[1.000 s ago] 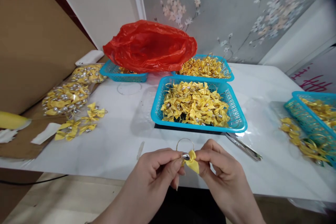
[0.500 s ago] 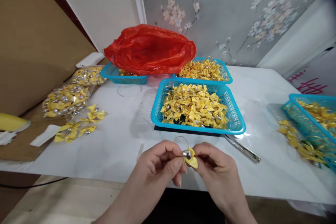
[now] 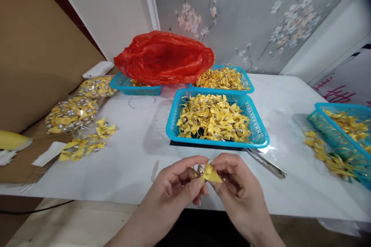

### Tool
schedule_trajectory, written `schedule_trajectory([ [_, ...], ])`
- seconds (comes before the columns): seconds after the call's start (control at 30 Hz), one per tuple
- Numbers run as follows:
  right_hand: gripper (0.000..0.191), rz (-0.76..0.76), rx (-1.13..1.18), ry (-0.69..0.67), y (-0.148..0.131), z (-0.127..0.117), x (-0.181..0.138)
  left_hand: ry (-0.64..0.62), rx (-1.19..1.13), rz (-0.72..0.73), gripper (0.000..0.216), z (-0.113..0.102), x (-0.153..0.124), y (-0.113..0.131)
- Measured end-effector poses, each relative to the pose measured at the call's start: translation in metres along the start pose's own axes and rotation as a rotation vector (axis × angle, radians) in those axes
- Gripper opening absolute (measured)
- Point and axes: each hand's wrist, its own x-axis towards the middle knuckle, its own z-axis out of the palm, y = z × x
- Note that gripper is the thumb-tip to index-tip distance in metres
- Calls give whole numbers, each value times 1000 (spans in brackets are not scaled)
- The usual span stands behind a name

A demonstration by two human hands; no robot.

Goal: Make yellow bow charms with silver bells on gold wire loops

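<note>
My left hand [image 3: 176,183] and my right hand [image 3: 236,185] meet over the near edge of the white table [image 3: 130,154]. Together they pinch one small yellow ribbon bow [image 3: 210,173] with a silver bell tucked against the left fingers. Both hands have their fingers closed on it. Just beyond them stands a blue basket [image 3: 257,133] heaped with the same yellow bows.
A red plastic bag [image 3: 164,58] lies over a second basket at the back, with a third basket [image 3: 223,78] beside it. Another blue basket [image 3: 340,127] stands at the right edge. Metal tweezers [image 3: 265,162] lie right of my hands. Loose bows [image 3: 87,141] and bagged bows [image 3: 71,110] lie left.
The wire loop that stood up above the bow is no longer visible. The bow has been turned between my fingers, and the bell is now mostly hidden.
</note>
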Motion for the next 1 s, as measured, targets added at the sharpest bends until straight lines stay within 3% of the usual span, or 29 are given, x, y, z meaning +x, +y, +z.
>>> schedule_trajectory([
  [0.13,18,-5,-7,-14,3,-2,-1,-3,-22,37,16,-3,1,1],
  [0.33,11,79,-19,-23,4,-3,-2,-21,26,8,23,-4,0,8],
  [0.57,19,-74,-119,-85,0,-3,6,-55,71,-26,15,-4,0,11],
  [0.8,18,-107,-188,-26,4,-2,0,-25,74,5,16,-4,4,9],
  [1.0,24,-147,-205,-57,-1,-3,-1,-34,22,-1,13,-2,4,6],
])
